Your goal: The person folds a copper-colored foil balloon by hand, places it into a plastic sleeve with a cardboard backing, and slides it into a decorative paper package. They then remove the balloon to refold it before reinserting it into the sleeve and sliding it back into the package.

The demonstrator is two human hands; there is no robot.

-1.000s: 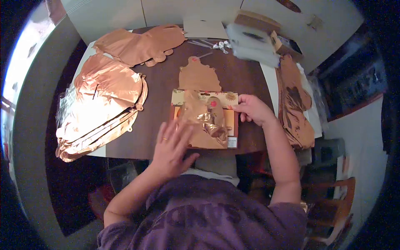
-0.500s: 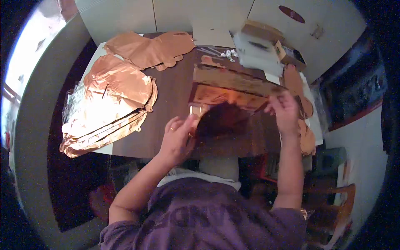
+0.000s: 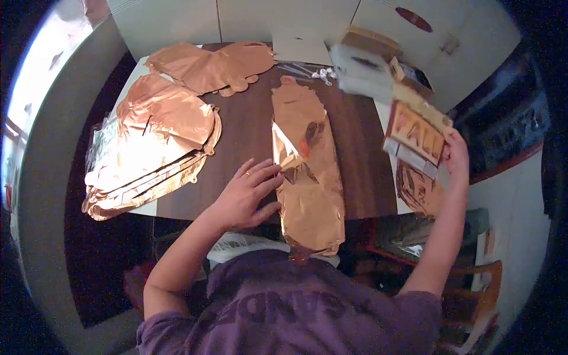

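Observation:
A long copper-coloured foil sheet (image 3: 313, 213) lies lengthwise down the middle of the dark table, its near end reaching the table's front edge. My left hand (image 3: 251, 192) rests at the foil's left edge with its fingers spread. On the right, my right hand (image 3: 454, 152) grips the edge of a flat copper-coloured piece (image 3: 417, 130) with cut-out shapes, held tilted above the table's right side. Below that piece lies another patterned copper piece (image 3: 419, 192).
Shiny foil pieces (image 3: 165, 118) are stacked on the table's left, with more foil (image 3: 213, 68) behind. Small white items (image 3: 324, 74) lie at the back. Boxes (image 3: 370, 42) stand at the back right, and a wooden chair (image 3: 491, 284) is at the lower right.
My right hand has moved right with the patterned piece, away from the middle. The long foil sheet now shows flat in the middle. My left hand has opened onto its edge.

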